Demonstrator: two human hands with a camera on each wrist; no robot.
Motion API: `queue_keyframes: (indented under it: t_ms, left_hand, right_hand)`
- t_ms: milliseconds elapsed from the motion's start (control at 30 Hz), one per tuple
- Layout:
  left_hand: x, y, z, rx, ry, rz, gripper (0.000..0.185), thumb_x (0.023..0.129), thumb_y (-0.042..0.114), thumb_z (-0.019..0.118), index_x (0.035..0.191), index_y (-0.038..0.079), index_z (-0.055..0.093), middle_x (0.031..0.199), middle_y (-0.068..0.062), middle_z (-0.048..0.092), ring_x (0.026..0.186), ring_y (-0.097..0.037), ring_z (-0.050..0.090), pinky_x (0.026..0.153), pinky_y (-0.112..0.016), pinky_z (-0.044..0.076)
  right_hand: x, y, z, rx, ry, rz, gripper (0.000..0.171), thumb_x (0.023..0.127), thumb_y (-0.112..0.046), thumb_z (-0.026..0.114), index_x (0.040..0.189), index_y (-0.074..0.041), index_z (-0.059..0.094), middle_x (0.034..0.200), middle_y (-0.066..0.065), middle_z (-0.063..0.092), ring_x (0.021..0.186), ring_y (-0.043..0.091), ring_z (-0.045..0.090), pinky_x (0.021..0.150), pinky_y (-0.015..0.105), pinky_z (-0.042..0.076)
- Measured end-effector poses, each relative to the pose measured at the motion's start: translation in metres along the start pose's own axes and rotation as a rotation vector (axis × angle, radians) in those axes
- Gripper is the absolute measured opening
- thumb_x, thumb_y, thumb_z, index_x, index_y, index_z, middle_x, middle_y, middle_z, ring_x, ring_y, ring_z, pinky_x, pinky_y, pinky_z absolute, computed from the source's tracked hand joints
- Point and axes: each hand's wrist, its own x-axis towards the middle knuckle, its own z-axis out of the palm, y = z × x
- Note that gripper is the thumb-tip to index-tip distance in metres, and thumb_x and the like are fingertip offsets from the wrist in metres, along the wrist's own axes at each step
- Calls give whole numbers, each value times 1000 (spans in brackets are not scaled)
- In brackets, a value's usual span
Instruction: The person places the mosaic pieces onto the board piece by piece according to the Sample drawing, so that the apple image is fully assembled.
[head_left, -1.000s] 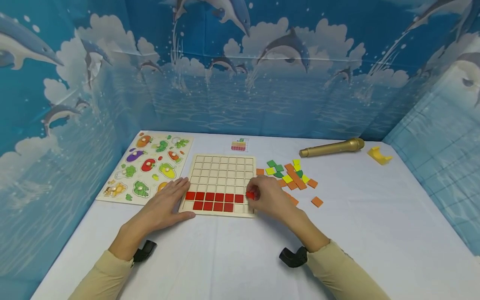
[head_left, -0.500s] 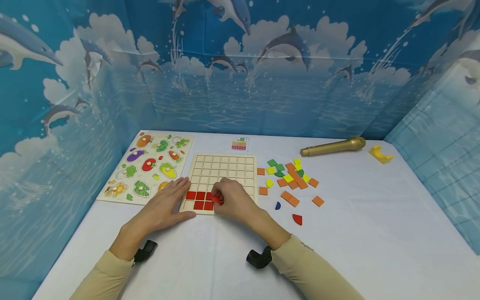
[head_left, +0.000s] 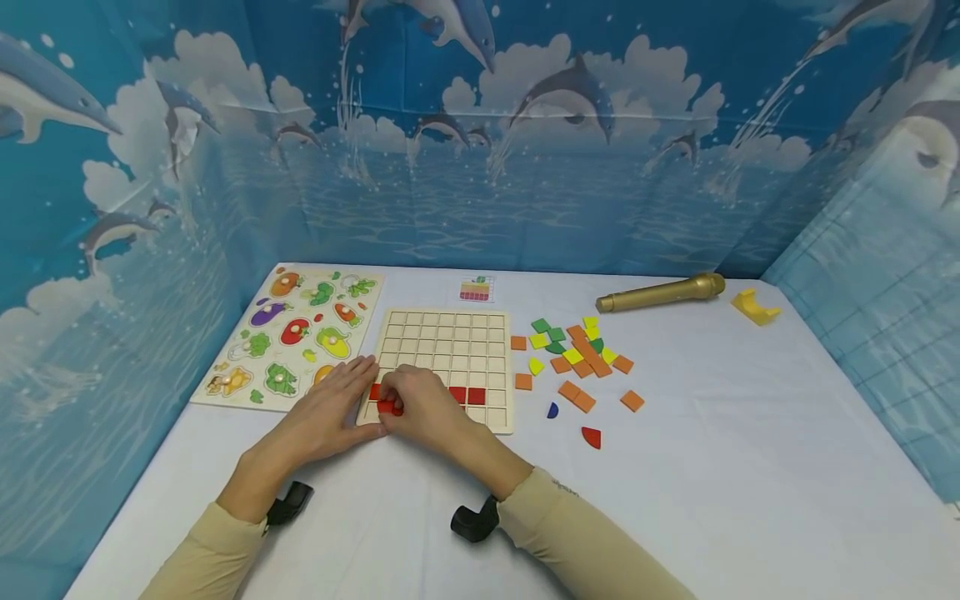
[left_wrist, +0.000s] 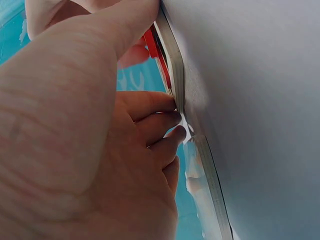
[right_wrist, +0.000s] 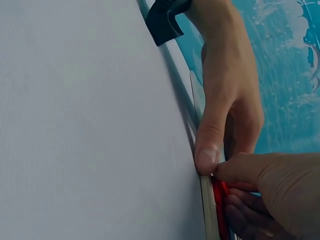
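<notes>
The grid board [head_left: 442, 350] at frame centre looks like pale, matt unvarnished wood. The red tile [head_left: 389, 407] at its lower left corner has a smooth, painted, slightly glossy face. The table cover [head_left: 750, 467] is white, matt and cloth-like, faintly creased on the right. The microphone [head_left: 662, 293], upper right, has a shiny gold metallic finish. The backdrop [head_left: 480, 167] behind is printed sheeting with a soft sheen and folds.

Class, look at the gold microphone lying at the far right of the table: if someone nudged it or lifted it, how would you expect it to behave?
The gold microphone lies on its side with a round body, so a sideways nudge would probably roll it. Its straight shape suggests it is stiff. The shiny finish may be somewhat slippery; its weight cannot be judged here.
</notes>
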Motion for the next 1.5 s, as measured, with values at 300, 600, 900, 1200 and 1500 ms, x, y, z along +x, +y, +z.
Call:
queue_keyframes:
  t_ms: [300,600,900,1200,1500]
  left_hand:
    - [1,-1,0,-1,-3,10,93,91,44,81,159,-4,40,168,-21,37,158,-42,30,129,-60,22]
    - [-1,-1,0,-5,2,13,93,92,48,80,159,-4,41,168,-21,37,158,-42,30,129,-61,23]
    - [-1,-1,0,-3,4,12,93,92,50,79,159,-3,41,169,-20,36,158,-43,30,128,-62,24]
    - [1,2,-1,-4,-22,-20,96,91,51,79,161,-1,39,170,-19,33,158,-44,28,129,-62,22]
    - [0,3,0,21,-6,-12,95,90,51,79,159,-2,41,168,-22,37,157,-44,32,128,-62,26]
  right_hand:
    - [5,-4,12,-3,8,26,18,88,-17,88,101,-10,78,89,-2,70,76,5,61,66,9,45]
    - [-1,-2,10,-59,29,-57,9,91,-15,84,99,-13,81,90,-4,75,83,8,62,74,15,48]
    - [-5,-2,9,-100,31,-98,3,92,-12,82,91,-14,81,89,-8,75,87,9,62,77,17,50]
    - [-20,3,-6,-46,34,-61,5,94,-13,79,98,-14,80,92,-6,74,86,7,57,76,15,48]
    - [-48,19,-37,28,47,41,11,96,-13,77,106,-12,80,103,-4,74,94,11,62,85,25,57]
